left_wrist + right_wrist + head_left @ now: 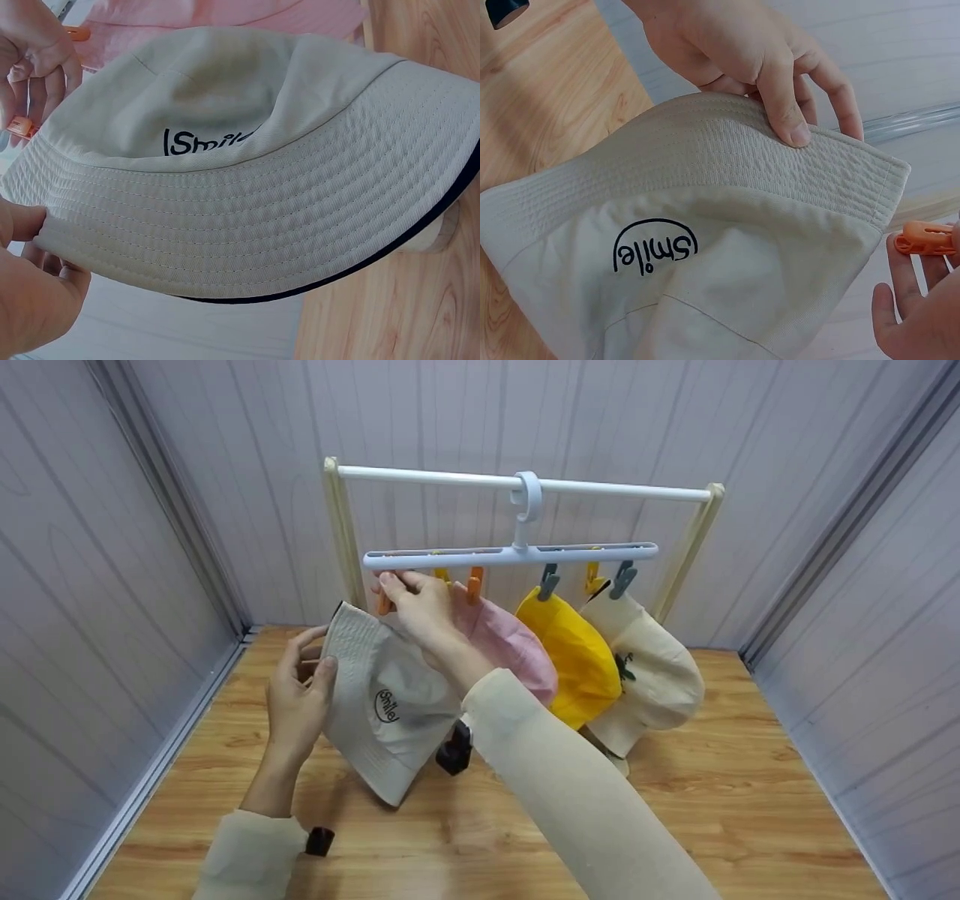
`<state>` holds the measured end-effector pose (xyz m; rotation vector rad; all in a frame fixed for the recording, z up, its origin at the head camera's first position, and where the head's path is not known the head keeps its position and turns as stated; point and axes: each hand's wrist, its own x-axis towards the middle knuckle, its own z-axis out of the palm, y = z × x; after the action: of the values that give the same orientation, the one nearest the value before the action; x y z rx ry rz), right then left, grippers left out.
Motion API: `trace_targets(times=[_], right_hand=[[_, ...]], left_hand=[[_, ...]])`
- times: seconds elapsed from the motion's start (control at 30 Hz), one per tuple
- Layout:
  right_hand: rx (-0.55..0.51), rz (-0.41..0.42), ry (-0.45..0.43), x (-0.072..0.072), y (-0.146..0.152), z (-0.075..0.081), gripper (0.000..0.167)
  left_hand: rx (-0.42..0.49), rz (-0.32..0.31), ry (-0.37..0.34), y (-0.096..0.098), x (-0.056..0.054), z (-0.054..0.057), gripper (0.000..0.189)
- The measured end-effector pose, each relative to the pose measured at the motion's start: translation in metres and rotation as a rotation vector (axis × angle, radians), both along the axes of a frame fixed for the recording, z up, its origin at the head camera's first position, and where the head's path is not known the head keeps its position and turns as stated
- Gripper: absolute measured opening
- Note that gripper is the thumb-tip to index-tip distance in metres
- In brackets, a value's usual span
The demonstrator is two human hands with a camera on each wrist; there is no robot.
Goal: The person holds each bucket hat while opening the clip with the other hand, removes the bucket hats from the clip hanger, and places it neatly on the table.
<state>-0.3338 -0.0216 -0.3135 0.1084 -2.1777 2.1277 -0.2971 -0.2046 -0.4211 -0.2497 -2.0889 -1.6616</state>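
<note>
Seemingly working at clipping the pale bucket hat (360, 660) under the left end of the hanger (450, 559), left of the pink hat (506, 641); gripping its brim from the left with the left hand (300, 697), thumb and fingers clamping the cloth between them; pinching the orange clip (385, 604) with the right hand (426, 611), fingers closing together on it, just beside the far end of the brim; probably needing next to be spreading the clip and feeding that edge in; being unable to tell the clip's mouth gaping from closed.
</note>
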Motion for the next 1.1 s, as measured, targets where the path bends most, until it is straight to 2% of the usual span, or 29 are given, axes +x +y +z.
trace_targets(times=[0.23, 0.73, 1.1], right_hand=[[0.007, -0.022, 0.009, -0.0007, -0.0016, -0.0001, 0.022], [0.018, 0.019, 0.009, -0.0009, 0.003, 0.0003, 0.024], [0.107, 0.028, 0.012, 0.0002, 0.0068, 0.0003, 0.027]], left_hand=[[0.002, 0.009, -0.003, -0.0009, 0.0019, 0.001, 0.042], [-0.001, -0.019, -0.023, -0.0037, 0.0056, 0.0049, 0.044], [0.016, -0.01, -0.037, -0.007, 0.0065, 0.0032, 0.042]])
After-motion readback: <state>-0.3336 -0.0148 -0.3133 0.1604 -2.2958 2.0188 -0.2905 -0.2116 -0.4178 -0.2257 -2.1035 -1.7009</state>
